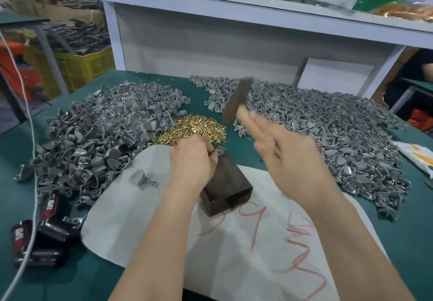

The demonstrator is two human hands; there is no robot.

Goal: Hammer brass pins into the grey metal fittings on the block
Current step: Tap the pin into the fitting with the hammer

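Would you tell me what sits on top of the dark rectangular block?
One grey metal fitting rests at the far end of the dark block, pinched by the left hand. Its fingers hide any brass pin.

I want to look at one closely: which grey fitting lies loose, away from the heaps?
Start at the white sheet with red writing on the green table. Left of the dark block and the left hand, one grey fitting lies on the sheet itself, outside the big heap beside it.

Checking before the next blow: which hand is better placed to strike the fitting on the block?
Right. The right hand holds the hammer raised above the block, while the left hand pinches the fitting on it.
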